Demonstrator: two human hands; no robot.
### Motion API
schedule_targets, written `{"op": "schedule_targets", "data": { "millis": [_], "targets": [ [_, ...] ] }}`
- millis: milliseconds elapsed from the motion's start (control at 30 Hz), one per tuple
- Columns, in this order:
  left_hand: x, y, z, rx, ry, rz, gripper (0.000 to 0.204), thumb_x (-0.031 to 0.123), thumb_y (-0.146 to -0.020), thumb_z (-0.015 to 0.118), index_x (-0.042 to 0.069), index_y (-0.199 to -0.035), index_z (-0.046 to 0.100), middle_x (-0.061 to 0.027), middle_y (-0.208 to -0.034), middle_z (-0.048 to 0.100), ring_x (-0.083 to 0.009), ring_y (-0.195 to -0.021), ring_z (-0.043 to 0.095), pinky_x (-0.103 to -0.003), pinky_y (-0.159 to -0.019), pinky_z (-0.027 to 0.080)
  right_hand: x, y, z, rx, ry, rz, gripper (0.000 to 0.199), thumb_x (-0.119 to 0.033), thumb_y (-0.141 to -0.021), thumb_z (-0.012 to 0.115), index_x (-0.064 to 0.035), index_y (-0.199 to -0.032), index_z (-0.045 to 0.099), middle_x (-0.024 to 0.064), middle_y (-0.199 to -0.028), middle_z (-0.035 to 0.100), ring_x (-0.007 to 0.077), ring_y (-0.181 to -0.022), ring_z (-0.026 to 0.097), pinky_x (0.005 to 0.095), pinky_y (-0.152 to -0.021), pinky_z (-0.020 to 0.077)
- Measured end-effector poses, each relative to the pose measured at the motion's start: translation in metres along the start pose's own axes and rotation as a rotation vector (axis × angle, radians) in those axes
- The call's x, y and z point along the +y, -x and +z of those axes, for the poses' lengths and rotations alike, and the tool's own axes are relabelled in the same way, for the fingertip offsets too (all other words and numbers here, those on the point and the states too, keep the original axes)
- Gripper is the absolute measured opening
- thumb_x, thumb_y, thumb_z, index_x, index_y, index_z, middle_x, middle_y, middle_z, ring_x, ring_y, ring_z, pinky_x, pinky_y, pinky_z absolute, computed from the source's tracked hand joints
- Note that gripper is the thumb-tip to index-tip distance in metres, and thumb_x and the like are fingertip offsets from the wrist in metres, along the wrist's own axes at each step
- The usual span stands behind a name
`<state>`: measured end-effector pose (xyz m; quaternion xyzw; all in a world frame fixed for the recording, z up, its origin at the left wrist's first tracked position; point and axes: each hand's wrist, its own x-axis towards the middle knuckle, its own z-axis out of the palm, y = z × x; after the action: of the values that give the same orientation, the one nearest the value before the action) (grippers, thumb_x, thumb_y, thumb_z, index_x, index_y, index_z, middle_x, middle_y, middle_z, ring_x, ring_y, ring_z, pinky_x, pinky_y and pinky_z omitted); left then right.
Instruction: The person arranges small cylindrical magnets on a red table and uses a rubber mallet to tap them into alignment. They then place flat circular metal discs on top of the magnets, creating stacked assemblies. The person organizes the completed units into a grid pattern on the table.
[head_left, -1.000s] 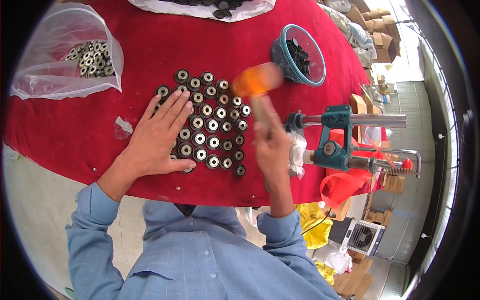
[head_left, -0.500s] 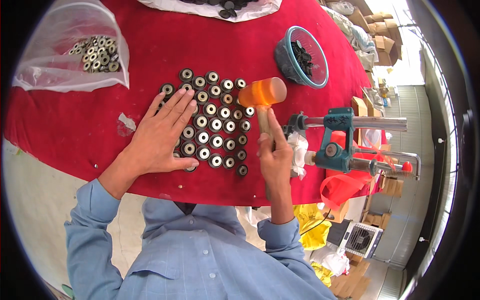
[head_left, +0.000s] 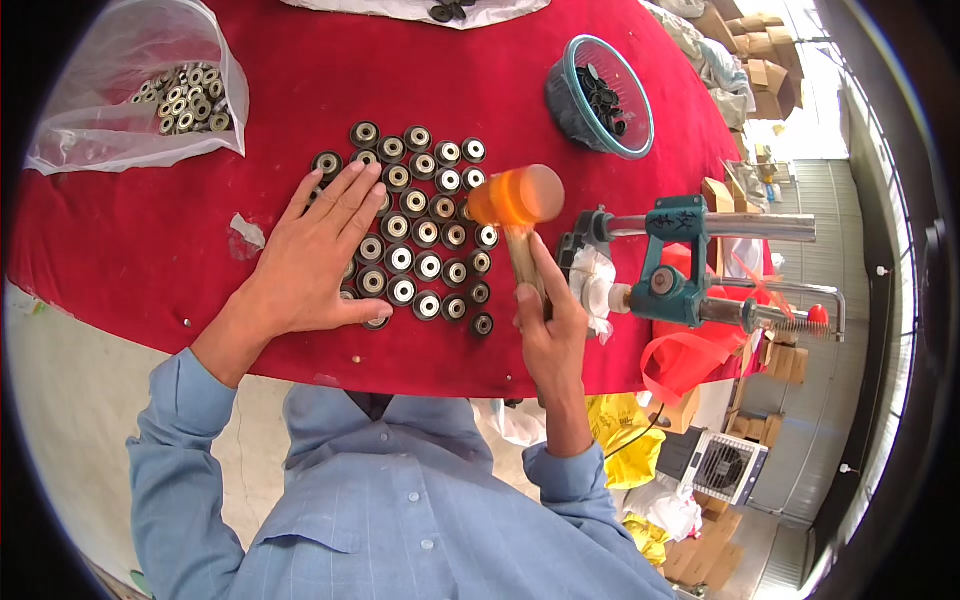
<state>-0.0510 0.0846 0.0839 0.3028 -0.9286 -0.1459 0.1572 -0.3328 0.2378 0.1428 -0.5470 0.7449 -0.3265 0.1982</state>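
My left hand (head_left: 318, 255) lies flat with fingers spread over the left side of a cluster of black rings with metal bearings in them (head_left: 427, 235), hiding several of them. The rings sit close together in rough rows on the red cloth. In my right hand (head_left: 552, 335) is a mallet (head_left: 522, 197) with an orange, see-through head and a wooden handle. My fingers wrap round the handle, with the index finger stretched along it. The mallet head is over the right edge of the cluster and covers part of it; whether it touches a ring I cannot tell.
A clear plastic bag of loose bearings (head_left: 185, 100) lies at the far left. A blue-rimmed bowl (head_left: 645, 100) of black parts stands at the far right. A green hand press (head_left: 672, 265) is beside my right hand. The red cloth (head_left: 300, 70) covers the table.
The view has shifted slightly, so the table things appear a little higher. My right hand still holds the mallet at the cluster's right edge, and my left hand stays flat on the rings.
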Motion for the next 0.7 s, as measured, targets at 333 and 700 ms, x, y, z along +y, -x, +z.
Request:
{"op": "schedule_targets", "data": {
  "millis": [333, 700],
  "targets": [
    [0.001, -0.001, 0.003, -0.013, -0.018, -0.001, 0.124, 0.07, -0.076, 0.08, -0.004, -0.165, 0.036, -0.022, -0.176, 0.031, -0.0368, -0.165, 0.026, -0.058, -0.135, 0.018, -0.008, 0.024, 0.0, -0.068, -0.002, -0.013, 0.056, 0.002, -0.106, 0.059, -0.0041, -0.162, 0.053, 0.0103, -0.138, 0.073, 0.009, -0.1, 0.066, 0.0244, -0.089, 0.0542],
    [0.003, -0.002, 0.0, 0.008, -0.02, -0.003, 0.12, 0.065, -0.075, 0.084, -0.004, -0.163, 0.04, -0.0221, -0.175, 0.034, -0.0359, -0.164, 0.029, -0.058, -0.135, 0.02, -0.013, 0.065, -0.004, -0.149, 0.038, 0.008, 0.054, 0.002, -0.105, 0.06, 0.0008, -0.159, 0.054, 0.0146, -0.138, 0.073, 0.0191, -0.113, 0.069, 0.0347, -0.102, 0.0548]
  ]
}}
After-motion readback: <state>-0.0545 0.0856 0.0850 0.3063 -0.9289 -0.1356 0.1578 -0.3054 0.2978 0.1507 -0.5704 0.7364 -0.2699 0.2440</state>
